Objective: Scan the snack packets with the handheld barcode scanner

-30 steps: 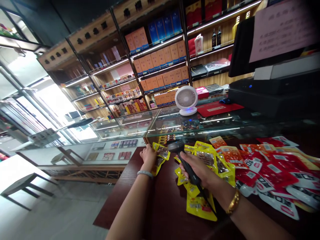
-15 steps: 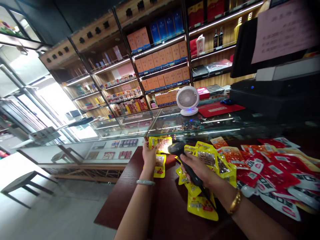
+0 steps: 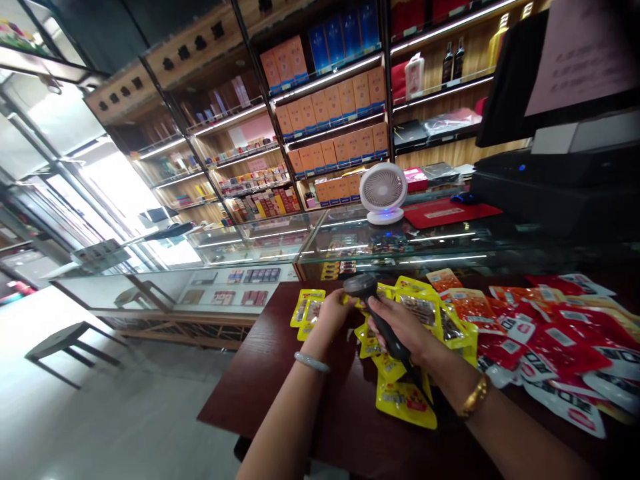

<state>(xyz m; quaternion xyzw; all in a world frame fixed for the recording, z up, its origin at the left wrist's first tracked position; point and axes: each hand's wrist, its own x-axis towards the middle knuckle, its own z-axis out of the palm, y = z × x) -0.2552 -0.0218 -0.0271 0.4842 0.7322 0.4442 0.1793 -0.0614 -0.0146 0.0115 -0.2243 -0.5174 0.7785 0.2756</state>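
A black, blunt-headed scanner point(image 3: 390, 335) is clamped in the right hand point(image 3: 409, 328) over glossy yellow packets point(image 3: 419, 308); whether the left hand point(image 3: 332, 312), fingertips obscured, grips one, I cannot tell.

On the near left, the dark red surface point(image 3: 250, 380) is offering open room, with the left forearm point(image 3: 295, 407) crossing its right part. Farther along, two yellow packets point(image 3: 303, 310) are taking up a patch just beside the left hand point(image 3: 334, 312). A yellow packet heap point(image 3: 421, 309) is crowding the middle, where the right hand point(image 3: 411, 330) and its scanner point(image 3: 391, 339) are blocking the way from above and leaving barely a gap between the hands. To the right, red and white packets point(image 3: 555, 340) are filling the surface; a glass case point(image 3: 425, 255) is walling off the far side.
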